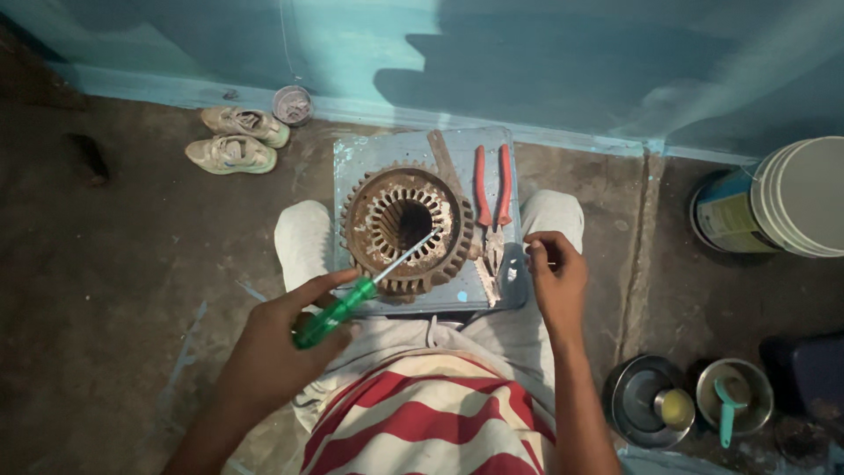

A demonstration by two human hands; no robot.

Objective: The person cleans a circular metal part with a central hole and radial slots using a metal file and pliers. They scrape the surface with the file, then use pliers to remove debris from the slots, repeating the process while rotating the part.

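A rusty round motor stator [407, 230] with slotted inner teeth lies on a small blue board [352, 154] between my knees. My left hand [286, 339] grips a green-handled screwdriver [338, 312]; its metal shaft reaches up to the stator's inner rim. My right hand [556, 273] rests at the board's right edge, fingers pinched on a small thin object that I cannot make out. Red-handled pliers [493, 195] lie on the board just right of the stator, and a flat metal strip [442, 158] lies beside them.
A pair of worn shoes [235, 139] and a small round container [292, 105] sit at the back left by the blue wall. A white bucket [791, 198] stands at the right. Metal bowls [686, 400] with a teal scoop sit at the lower right.
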